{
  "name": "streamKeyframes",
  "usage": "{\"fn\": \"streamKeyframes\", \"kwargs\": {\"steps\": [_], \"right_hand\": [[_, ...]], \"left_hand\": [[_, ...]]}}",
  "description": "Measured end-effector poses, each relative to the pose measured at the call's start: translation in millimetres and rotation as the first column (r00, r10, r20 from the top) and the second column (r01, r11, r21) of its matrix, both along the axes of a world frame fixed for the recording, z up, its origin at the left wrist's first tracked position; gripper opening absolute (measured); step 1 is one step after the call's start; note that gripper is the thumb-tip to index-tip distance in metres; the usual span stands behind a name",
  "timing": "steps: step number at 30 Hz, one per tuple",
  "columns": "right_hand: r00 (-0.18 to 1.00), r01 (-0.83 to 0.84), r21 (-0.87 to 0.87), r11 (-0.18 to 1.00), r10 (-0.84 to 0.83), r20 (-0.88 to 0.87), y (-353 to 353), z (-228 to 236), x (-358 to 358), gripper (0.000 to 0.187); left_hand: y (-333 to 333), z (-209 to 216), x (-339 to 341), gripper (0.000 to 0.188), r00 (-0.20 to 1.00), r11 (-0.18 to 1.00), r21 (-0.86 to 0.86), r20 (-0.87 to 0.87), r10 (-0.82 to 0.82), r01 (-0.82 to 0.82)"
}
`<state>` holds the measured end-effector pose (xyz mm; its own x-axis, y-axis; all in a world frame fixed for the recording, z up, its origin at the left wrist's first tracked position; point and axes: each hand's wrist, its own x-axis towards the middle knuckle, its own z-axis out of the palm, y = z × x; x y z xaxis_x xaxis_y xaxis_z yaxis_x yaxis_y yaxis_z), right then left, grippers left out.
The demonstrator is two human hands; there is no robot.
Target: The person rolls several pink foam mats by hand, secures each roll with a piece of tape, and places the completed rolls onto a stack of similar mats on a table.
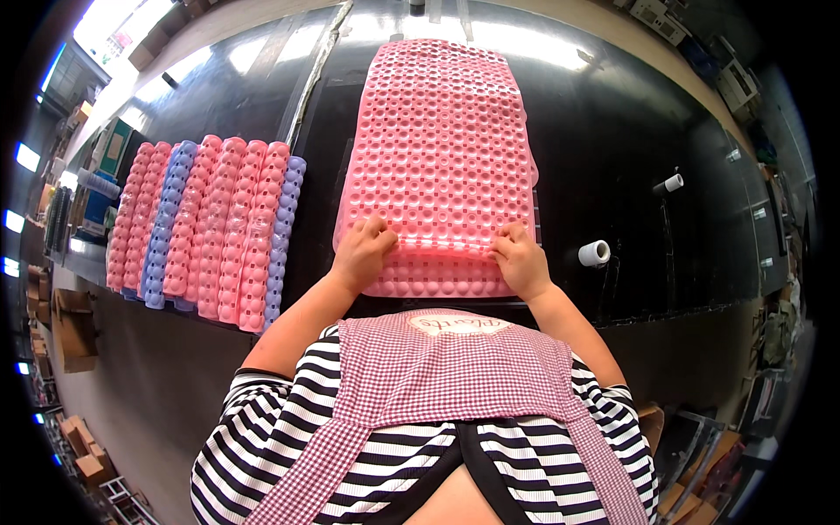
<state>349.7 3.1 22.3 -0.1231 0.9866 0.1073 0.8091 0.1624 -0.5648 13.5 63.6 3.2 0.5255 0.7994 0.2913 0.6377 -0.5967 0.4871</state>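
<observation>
Several rolls [230, 232] lay left, seemingly done; left hand [362, 254] and right hand [522, 262] pinched a pink mat [440, 149], not yet rolled.

Black table [604, 166]: pink mats [442, 157], rolled mats [229, 227], perhaps boxes [112, 147].

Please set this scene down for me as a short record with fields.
Left hand: gripping the near edge of the pink mat, toward its left
Right hand: pinching the same edge, toward its right
Nearer the person: a pink bumpy layer beyond that edge
Left side: rolled mats, pink and bluish-purple
Right side: two white rolls
Surface: black table
</observation>
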Motion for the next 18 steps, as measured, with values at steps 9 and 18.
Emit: {"fn": "streamKeyframes", "kwargs": {"steps": [9, 18], "right_hand": [[0.948, -0.187, 0.081, 0.979, 0.158, 0.277, 16.1, 1.4, 6.1, 0.011], [0.941, -0.164, 0.354, 0.921, 0.039, 0.336, 35.9, -9.9, 1.4, 0.014]], "left_hand": [[16.6, 18.4, -0.8, 0.015, 0.990, 0.997, 0.071, -0.139, 0.000, 0.010], [34.5, 6.9, 25.2, 0.010, 0.972, 0.964, 0.264, -0.229, 0.051, 0.011]]}}
